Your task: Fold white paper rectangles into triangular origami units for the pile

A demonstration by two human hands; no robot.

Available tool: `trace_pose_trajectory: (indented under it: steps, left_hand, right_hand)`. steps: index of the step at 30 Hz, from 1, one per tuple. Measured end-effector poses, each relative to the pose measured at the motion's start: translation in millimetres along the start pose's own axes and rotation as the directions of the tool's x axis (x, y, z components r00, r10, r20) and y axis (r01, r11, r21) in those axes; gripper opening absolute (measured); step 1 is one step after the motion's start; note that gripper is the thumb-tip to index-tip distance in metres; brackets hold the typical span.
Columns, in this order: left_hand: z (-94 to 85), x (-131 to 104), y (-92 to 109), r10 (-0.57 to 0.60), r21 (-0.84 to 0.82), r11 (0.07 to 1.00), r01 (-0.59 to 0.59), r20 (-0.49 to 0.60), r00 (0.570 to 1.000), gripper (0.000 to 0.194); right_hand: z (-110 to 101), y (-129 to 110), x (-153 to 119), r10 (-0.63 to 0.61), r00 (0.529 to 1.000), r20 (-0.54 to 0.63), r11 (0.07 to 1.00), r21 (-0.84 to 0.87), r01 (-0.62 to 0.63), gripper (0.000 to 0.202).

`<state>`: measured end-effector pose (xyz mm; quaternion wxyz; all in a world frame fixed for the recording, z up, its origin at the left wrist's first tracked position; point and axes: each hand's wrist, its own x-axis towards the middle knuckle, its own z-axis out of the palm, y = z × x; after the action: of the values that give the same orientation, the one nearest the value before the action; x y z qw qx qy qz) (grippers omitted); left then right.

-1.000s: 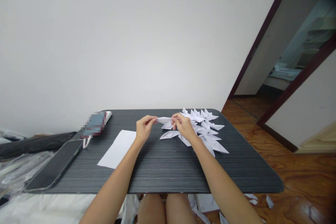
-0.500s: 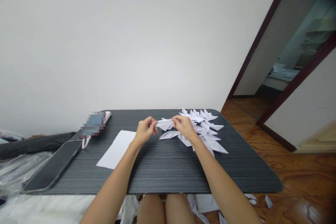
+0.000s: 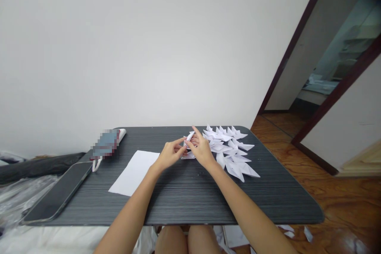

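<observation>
Above the middle of the dark table (image 3: 190,206), a small folded white paper (image 3: 189,136) is held between both hands. My left hand (image 3: 172,153) pinches its lower end with thumb and fingertips. My right hand (image 3: 202,149) has its thumb against the paper, with the index finger stretched up and the other fingers behind. Just right of the hands lies a pile of folded paper boats (image 3: 235,154), white and pointed. Part of another folded paper (image 3: 188,155) shows beneath my hands. Left of my left forearm lies a flat white paper sheet (image 3: 133,172).
A large phone (image 3: 59,192) lies along the table's left edge. A pixelated object with a white end (image 3: 122,133) sits behind it, a short white cable loop (image 3: 97,164) beside it. Paper scraps (image 3: 308,233) are on the wooden floor at right. A white wall stands behind.
The folded paper has turned from lying level between both hands to a steep tilt. My hands have come closer together, and the right index finger now points up.
</observation>
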<state>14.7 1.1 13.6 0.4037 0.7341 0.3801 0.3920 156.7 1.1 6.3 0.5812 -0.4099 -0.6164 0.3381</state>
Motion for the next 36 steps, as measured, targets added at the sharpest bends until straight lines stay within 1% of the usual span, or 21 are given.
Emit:
trace_pose_trajectory:
  steps: [3,5,6,8,11,15,17,19,21,24,27,29,33,36]
  left_hand:
    - [6.1,-0.6,-2.7,0.106,0.098,0.990,-0.100,-0.054,0.993,0.045]
    - [9.2,-0.8,-3.9,0.145,0.126,0.983,-0.135,-0.079,0.986,0.045]
    - [10.3,-0.9,-4.0,0.157,0.136,0.980,-0.143,-0.100,0.982,0.045]
    - [11.8,-1.2,-3.4,0.177,0.147,0.977,-0.156,-0.142,0.974,0.044]
    - [12.6,-2.1,-0.9,0.201,0.136,0.974,-0.181,-0.150,0.968,0.042]
    - [13.4,-4.3,4.4,0.204,0.129,0.974,-0.185,-0.147,0.968,0.039]
    - [14.0,-5.4,6.8,0.209,0.155,0.970,-0.186,-0.144,0.967,0.039]
    - [14.6,-6.0,7.9,0.217,0.209,0.960,-0.184,-0.143,0.966,0.039]
    - [14.7,-5.7,7.4,0.217,0.298,0.940,-0.165,-0.152,0.964,0.039]
    - [14.0,-3.6,3.9,0.217,0.481,0.872,-0.092,-0.211,0.953,0.037]
    - [12.6,-1.4,-0.2,0.254,0.584,0.810,-0.053,-0.267,0.930,0.031]
    - [12.0,-0.9,-2.2,0.280,0.581,0.810,-0.085,-0.254,0.926,0.029]
    - [14.3,-2.3,-4.2,0.318,0.526,0.832,-0.178,-0.188,0.929,0.027]
    - [17.0,-3.2,-3.7,0.311,0.477,0.859,-0.185,-0.200,0.929,0.026]
  right_hand:
    - [2.8,1.3,-1.6,-0.017,0.999,-0.032,1.000,-0.021,0.016,0.066]
    - [3.6,0.8,-2.3,-0.019,0.998,-0.065,0.999,-0.035,0.016,0.065]
    - [3.9,0.1,-2.6,-0.021,0.997,-0.069,0.999,-0.038,0.018,0.062]
    - [4.2,-1.4,-3.1,-0.038,0.998,-0.041,0.998,-0.047,0.037,0.050]
    - [3.9,-3.1,-3.2,-0.077,0.997,-0.002,0.995,-0.057,0.077,0.030]
    - [2.3,-3.9,-1.9,-0.074,0.997,0.005,0.997,-0.017,0.075,0.028]
    - [1.9,-4.5,-1.9,-0.078,0.997,-0.002,0.996,-0.034,0.078,0.028]
    - [2.2,-5.7,-2.9,-0.113,0.993,-0.021,0.988,-0.112,0.110,0.028]
    - [3.2,-6.7,-4.8,-0.165,0.985,-0.041,0.957,-0.247,0.151,0.030]
    - [5.0,-6.7,-7.4,-0.218,0.975,-0.037,0.889,-0.419,0.183,0.031]
    - [6.6,-5.7,-8.9,-0.238,0.971,-0.022,0.869,-0.452,0.203,0.030]
    - [7.3,-6.3,-9.6,-0.227,0.973,-0.037,0.875,-0.446,0.187,0.027]
    - [6.7,-12.0,-11.2,-0.147,0.988,-0.053,0.872,-0.478,0.104,0.023]
    - [3.9,-15.3,-11.3,-0.127,0.991,-0.038,0.869,-0.486,0.092,0.025]
